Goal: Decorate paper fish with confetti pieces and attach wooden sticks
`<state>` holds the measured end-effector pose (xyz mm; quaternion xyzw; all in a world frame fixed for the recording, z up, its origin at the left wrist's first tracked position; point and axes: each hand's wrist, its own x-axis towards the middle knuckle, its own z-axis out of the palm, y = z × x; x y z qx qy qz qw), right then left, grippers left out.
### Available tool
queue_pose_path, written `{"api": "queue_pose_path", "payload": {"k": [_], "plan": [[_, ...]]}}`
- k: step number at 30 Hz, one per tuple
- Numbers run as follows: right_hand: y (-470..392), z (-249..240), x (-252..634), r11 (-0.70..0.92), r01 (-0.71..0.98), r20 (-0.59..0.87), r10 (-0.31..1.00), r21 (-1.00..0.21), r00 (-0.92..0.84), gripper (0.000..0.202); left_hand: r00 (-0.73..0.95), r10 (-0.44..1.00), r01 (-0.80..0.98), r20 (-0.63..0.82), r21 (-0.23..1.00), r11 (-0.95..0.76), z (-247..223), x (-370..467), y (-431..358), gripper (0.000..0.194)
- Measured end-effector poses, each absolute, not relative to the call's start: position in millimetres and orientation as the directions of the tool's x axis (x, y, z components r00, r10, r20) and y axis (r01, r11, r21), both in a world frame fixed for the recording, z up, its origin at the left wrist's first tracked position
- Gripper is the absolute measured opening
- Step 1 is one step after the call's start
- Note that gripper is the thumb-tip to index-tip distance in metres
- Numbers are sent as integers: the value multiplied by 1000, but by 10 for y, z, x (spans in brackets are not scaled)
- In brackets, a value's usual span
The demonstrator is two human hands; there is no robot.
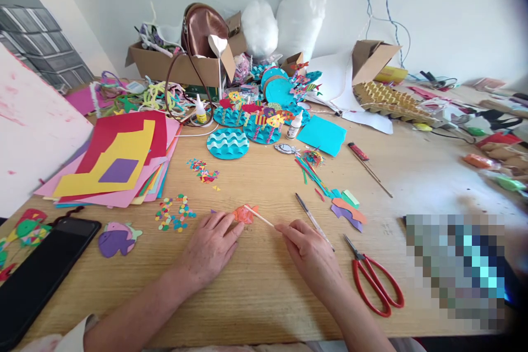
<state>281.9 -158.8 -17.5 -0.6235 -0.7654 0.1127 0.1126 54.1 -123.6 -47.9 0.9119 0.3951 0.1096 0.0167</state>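
Note:
An orange paper fish (246,215) lies flat on the wooden table. My left hand (210,245) rests beside it, fingers spread flat, with the fingertips touching the fish's left side. A thin pale stick (264,219) is pinched between the thumb and fingers of my right hand (307,250), its far tip at the fish's upper edge. To the right of that hand lie a pen (311,213) and red-handled scissors (373,275). Round multicoloured paper dots (175,213) are scattered left of the fish. Further left is a purple and pink paper fish (118,240).
A black phone (45,275) lies at the left edge, below stacked coloured paper (119,159). Further back stand glue bottles (294,125) and a wavy turquoise disc (227,143). Purple and orange paper scraps (347,213) lie right of the pen. A cardboard box (160,66) stands near the wall.

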Motion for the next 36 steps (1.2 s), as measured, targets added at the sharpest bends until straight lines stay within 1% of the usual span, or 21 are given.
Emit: {"api": "queue_pose_path", "payload": {"k": [4, 8, 11, 18, 29, 33, 36], "plan": [[-1590, -189, 2798, 202, 934, 54, 979, -294, -194, 34, 663, 726, 719, 182, 113, -685, -478, 539, -1240, 36], [-1609, -168, 2749, 211, 922, 19, 976, -324, -216, 33, 662, 725, 718, 192, 116, -686, -465, 541, -1241, 34], [-1634, -171, 2777, 196, 920, 23, 980, -340, -200, 33, 658, 729, 723, 191, 113, -682, -463, 545, -1239, 35], [-1688, -224, 2803, 165, 938, 4, 985, -306, -172, 34, 673, 718, 716, 178, 91, -693, -469, 546, -1234, 38], [-1666, -222, 2673, 184, 932, -7, 981, -312, -196, 32, 669, 722, 716, 178, 108, -690, -452, 547, -1235, 35], [-1619, -236, 2680, 165, 940, -32, 983, -299, -183, 33, 664, 726, 721, 181, 104, -685, -463, 547, -1238, 34], [-1593, -217, 2701, 150, 942, -20, 986, -302, -163, 31, 667, 721, 719, 189, 93, -689, -467, 546, -1238, 35]]}}
